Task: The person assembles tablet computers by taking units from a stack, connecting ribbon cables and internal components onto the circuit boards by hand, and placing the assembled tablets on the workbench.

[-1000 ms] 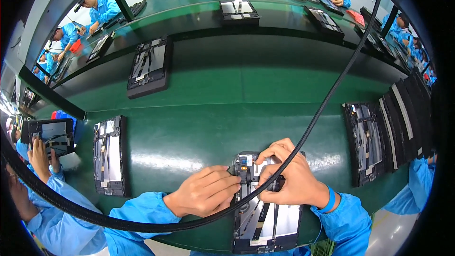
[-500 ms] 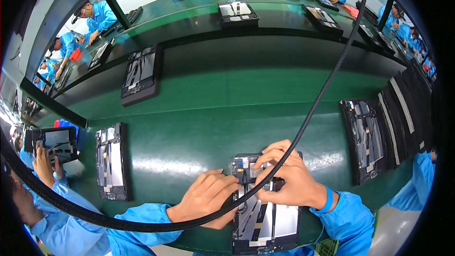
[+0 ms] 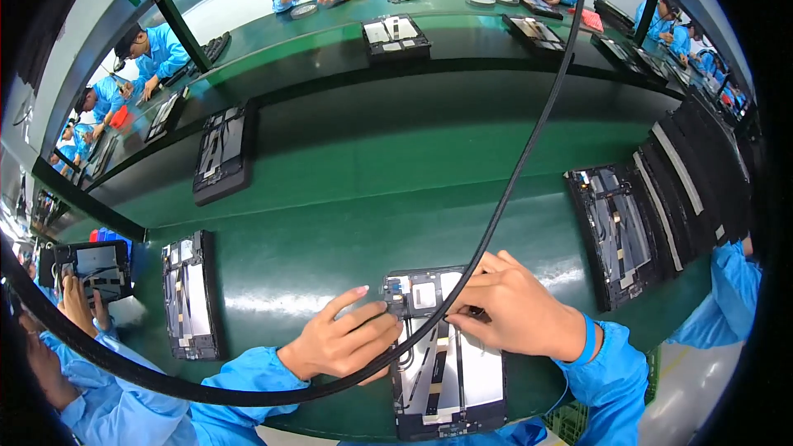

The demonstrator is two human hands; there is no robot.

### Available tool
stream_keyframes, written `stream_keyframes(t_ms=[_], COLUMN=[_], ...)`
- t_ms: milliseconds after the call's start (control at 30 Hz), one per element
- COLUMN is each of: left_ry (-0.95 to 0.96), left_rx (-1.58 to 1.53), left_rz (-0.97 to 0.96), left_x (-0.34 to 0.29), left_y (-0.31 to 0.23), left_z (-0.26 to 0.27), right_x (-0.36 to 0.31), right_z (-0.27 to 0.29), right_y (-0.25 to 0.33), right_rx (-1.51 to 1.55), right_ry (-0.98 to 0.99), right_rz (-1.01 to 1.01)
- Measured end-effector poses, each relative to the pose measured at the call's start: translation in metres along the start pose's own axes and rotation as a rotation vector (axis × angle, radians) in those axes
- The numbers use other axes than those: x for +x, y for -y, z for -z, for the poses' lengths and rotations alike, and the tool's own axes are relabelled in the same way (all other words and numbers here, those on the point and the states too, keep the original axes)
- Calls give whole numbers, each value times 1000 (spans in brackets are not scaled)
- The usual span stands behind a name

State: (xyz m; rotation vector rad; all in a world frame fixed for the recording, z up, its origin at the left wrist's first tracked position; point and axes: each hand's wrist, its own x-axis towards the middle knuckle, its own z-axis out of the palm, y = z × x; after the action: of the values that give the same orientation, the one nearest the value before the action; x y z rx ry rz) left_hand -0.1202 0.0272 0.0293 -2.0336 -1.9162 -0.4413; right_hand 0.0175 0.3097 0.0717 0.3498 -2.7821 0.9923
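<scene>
An opened tablet (image 3: 479, 380) lies in front of me, its dark frame showing ribbon cables, a small board at its upper left and pale panels. My left hand (image 3: 340, 343) rests against its left edge with fingers apart and the index finger raised. Over the tablet's upper right, my right hand (image 3: 524, 314) has thumb and fingertips drawn together just above the inner parts. Anything pinched there is too small or hidden to make out. A blue band (image 3: 588, 339) circles my right wrist. The thick black cable (image 3: 529, 153) crosses the view in front of the tablet and both hands.
More opened tablets lie at left (image 3: 188, 296), far left (image 3: 223, 153) and right, that one (image 3: 615, 235) beside overlapping black slabs (image 3: 694, 173). A co-worker's hand (image 3: 76, 297) works on another tablet at the left edge. People in blue sit beyond the green bench (image 3: 330, 215).
My left index finger has lifted and straightened. My right hand's fingers have drawn closer together and uncovered a pale square on the tablet's board. The view has shifted slightly.
</scene>
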Motion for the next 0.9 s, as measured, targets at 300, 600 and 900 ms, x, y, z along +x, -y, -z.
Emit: stream_keyframes(t_ms=[300,600,900], left_ry=[9,163,157], left_rx=[-382,-660,-315], left_rz=[-52,0,171], left_x=[41,64,77], left_y=[-6,-45,-77], left_z=[-6,-12,-17], right_x=[5,-1,-3], right_z=[44,52,49], right_y=[-10,-45,-67], right_rx=[300,309,518], right_ry=[323,472,511], right_rz=[-352,-440,-401])
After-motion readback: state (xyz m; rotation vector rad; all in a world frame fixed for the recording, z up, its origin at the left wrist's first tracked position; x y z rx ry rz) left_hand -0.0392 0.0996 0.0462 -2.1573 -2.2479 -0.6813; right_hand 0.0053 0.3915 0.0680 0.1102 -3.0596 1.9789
